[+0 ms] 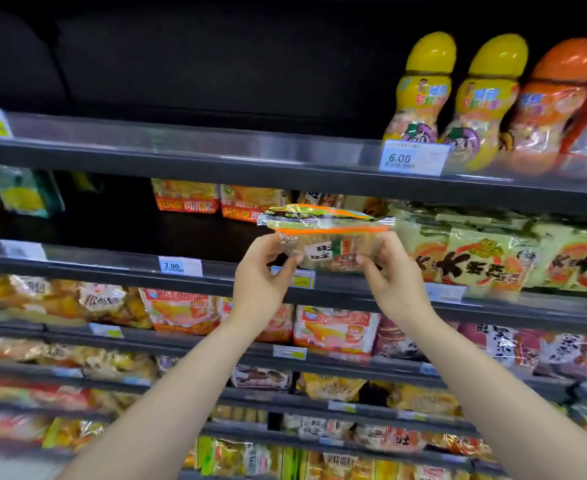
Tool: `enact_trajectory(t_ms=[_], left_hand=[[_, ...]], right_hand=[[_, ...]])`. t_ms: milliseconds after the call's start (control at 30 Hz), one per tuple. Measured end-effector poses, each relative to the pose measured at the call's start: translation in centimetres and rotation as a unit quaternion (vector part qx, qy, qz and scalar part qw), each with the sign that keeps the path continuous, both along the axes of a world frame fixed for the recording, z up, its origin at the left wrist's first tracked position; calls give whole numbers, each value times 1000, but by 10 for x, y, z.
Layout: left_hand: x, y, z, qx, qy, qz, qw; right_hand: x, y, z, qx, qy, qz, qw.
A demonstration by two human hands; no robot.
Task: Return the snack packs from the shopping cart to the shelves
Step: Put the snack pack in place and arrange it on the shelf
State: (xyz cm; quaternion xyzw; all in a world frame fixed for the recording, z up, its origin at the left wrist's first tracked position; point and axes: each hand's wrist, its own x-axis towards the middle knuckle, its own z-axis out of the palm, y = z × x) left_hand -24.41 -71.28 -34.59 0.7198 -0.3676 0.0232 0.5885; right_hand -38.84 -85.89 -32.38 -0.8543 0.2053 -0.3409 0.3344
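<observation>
Now both hands, left hand (262, 271) and right hand (394, 275), grip snack pack (326, 237) at shelf (216, 275)

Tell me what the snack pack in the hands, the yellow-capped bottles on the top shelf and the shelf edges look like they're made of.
Snack pack: thin glossy plastic film, likely; its clear part shows the crackers and the sealed end crinkles. Yellow-capped bottles: probably moulded plastic, with shiny printed wrap and smooth rounded caps. Shelf edges: dark matte strip, possibly painted metal, fronted by a clear plastic-looking rail holding price tags.
</observation>
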Motion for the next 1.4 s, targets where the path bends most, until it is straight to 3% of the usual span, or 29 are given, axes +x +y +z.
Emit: enact_trajectory(t_ms=[233, 633, 767, 867, 967, 1067, 1200, 1400], left_hand=[[21, -3, -6, 87, 24, 20, 996], [48, -26, -11, 156, -48, -8, 987], [54, -42, -5, 198, -45, 19, 979], [53, -46, -3, 199, -25, 26, 979], [46, -35, -8, 178, -16, 16, 984], [39, -16, -14, 158, -60, -24, 985], [39, -11, -14, 223, -149, -68, 961], [55, -28, -9, 265, -94, -63, 958]], right_hand=[[23, -12, -13, 129, 68, 34, 989], [59, -34, -8, 76, 113, -60, 989], [84, -47, -8, 117, 134, -132, 975], [84, -48, -13, 86, 153, -148, 973], [61, -30, -21, 65, 91, -94, 989], [37, -14, -25, 39, 57, -55, 996], [21, -9, -29, -64, 149, -27, 986], [39, -17, -28, -79, 162, -68, 981]])
